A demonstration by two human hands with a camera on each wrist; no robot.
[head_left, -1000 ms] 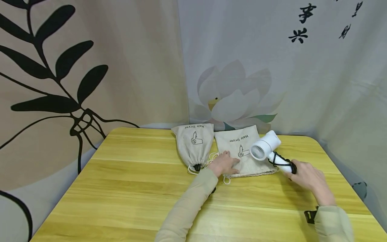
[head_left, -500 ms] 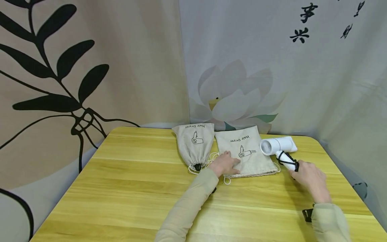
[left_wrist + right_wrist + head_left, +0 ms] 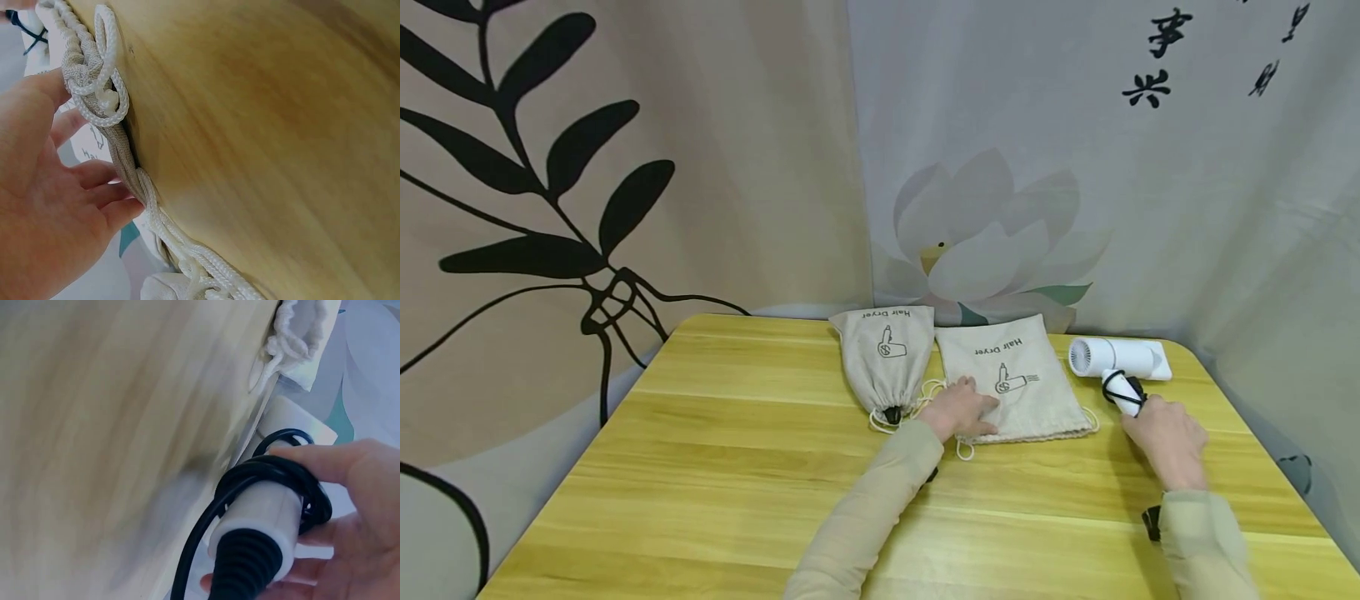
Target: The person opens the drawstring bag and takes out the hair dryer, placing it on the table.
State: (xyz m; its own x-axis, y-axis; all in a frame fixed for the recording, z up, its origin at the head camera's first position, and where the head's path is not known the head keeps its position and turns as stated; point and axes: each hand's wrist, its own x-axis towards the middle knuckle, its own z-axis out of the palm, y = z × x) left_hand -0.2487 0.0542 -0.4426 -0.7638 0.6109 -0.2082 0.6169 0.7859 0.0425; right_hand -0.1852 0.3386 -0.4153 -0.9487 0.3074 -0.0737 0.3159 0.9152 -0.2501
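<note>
My right hand grips a white hair dryer by its handle, at the table's right. The dryer's barrel lies sideways near the back edge. In the right wrist view a black power cord is wound round the handle, with thumb and fingers about it. My left hand rests with relaxed, spread fingers on the lower left corner of a flat beige drawstring bag printed "Hair Dryer". Close up, the left wrist view shows its white drawstring beside the fingers.
A second, bulging drawstring bag with the same print stands left of the flat one, a black end poking from its gathered mouth. The wooden table ends at a printed curtain behind.
My right hand has carried the hair dryer right, off the flat bag, and turned its barrel sideways. The left hand stays on the bag.
</note>
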